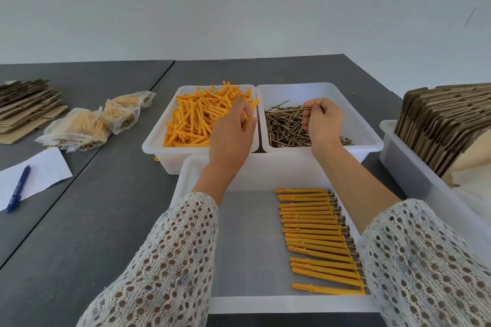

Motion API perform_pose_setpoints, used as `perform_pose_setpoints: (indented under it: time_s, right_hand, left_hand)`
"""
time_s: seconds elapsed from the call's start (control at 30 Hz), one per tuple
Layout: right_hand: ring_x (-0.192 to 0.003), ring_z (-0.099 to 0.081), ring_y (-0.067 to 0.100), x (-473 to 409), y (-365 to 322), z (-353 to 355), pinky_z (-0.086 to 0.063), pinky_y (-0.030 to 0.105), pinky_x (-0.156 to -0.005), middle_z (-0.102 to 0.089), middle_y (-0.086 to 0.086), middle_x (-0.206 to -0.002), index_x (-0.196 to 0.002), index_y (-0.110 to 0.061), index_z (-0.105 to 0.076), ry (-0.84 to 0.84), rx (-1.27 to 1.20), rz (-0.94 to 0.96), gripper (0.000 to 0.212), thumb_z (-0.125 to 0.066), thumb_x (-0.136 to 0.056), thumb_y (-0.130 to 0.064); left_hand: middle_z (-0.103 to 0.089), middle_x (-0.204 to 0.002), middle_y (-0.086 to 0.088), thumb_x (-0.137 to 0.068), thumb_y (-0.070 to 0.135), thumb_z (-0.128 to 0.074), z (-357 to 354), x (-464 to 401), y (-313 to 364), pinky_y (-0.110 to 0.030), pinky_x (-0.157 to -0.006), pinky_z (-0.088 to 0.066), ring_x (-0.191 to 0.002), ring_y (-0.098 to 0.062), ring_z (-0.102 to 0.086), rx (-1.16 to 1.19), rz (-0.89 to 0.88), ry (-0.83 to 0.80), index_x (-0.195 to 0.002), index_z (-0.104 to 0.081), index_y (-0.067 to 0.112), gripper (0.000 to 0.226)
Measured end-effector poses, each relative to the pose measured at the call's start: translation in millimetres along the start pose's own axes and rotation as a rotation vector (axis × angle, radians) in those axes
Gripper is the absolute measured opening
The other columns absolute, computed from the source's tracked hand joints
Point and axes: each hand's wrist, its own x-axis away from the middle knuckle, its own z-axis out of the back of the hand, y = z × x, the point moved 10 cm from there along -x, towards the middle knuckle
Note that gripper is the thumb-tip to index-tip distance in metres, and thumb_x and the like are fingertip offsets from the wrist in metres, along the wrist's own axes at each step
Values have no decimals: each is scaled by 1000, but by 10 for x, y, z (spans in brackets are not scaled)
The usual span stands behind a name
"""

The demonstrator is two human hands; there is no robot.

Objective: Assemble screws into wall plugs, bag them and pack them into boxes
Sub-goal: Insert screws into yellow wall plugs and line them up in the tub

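Note:
A white bin holds a heap of loose orange wall plugs. My left hand reaches into it, fingers curled among the plugs; whether it grips one is hidden. Beside it a second white bin holds brown screws. My right hand hovers over them and pinches one screw by its end. A white tray in front of me carries a row of several assembled plugs with screws along its right side.
Filled clear bags of plugs lie at the left, behind them flat cardboard blanks. A paper sheet with a blue pen lies near the left edge. At the right a white bin holds upright folded cardboard boxes.

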Motion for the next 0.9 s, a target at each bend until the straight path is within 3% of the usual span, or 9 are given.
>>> perform_pose_setpoints:
  time_s: [0.13, 0.2, 0.27, 0.37, 0.43, 0.53, 0.7, 0.9]
  right_hand:
    - [-57, -51, 6, 9, 14, 8, -50, 19, -58, -58, 0, -70, -89, -11, -64, -2, -72, -37, 34, -35, -99, 2]
    - [-55, -51, 6, 9, 20, 14, -49, 18, -56, -58, 1, -70, -88, -11, -64, -8, -117, -59, 34, -34, -99, 3]
    - [-56, -51, 7, 13, 19, -3, -49, 20, -56, -58, 2, -71, -86, -11, -63, -27, -147, -67, 35, -34, -98, 4]
    - [-59, -51, 10, 39, 10, -64, -48, 22, -58, -57, 3, -72, -84, -12, -63, -67, -190, -73, 36, -35, -99, 3]
    - [-59, -51, 10, 51, 2, -95, -47, 22, -57, -57, 3, -72, -85, -11, -63, -87, -206, -71, 35, -35, -99, 4]
    - [-59, -51, 10, 52, 6, -104, -47, 22, -57, -57, 3, -72, -85, -11, -63, -91, -200, -71, 35, -34, -99, 4]
    - [-56, -49, 8, 58, -24, -113, -47, 19, -56, -57, 1, -69, -81, -14, -63, -91, -104, -27, 38, -35, -99, 3]
    - [-54, -48, 8, 101, -110, -203, -44, 17, -52, -56, 2, -68, -80, -13, -62, -149, -15, 61, 37, -35, -99, 3]
  left_hand:
    - [-62, -71, 11, -93, 15, -66, -17, -32, 14, -21, -60, -47, -63, -6, -58, 193, 34, 0, -91, -68, 18, 4]
    - [-63, -73, 7, -96, 17, -62, -17, -35, 25, -23, -62, -46, -67, -8, -57, 204, 29, 4, -90, -69, 12, 10]
    - [-55, -71, -1, -103, 21, -53, 12, -15, 88, -30, -57, -37, -63, -17, -48, 135, -33, 21, -84, -60, 6, 26]
    - [-44, -78, 3, -107, 25, -40, 123, 33, 283, -25, -53, -22, -66, -13, -38, -144, -166, 96, -86, -55, 9, 30]
    - [-48, -84, 1, -107, 29, -38, 145, 40, 334, -24, -51, -23, -74, -13, -41, -308, -200, 117, -89, -59, 10, 34]
    - [-49, -91, -1, -108, 36, -32, 46, 22, 229, -26, -49, -23, -80, -14, -38, -481, -166, 22, -95, -60, 13, 39]
    - [-46, -79, 6, -108, 40, -28, -96, 15, 119, -27, -49, -15, -72, -15, -42, -550, -132, -96, -94, -55, 18, 37]
    - [-51, -84, 4, -108, 40, -30, -171, 5, 99, -29, -54, -24, -75, -17, -46, -508, -120, -191, -100, -58, 16, 37]
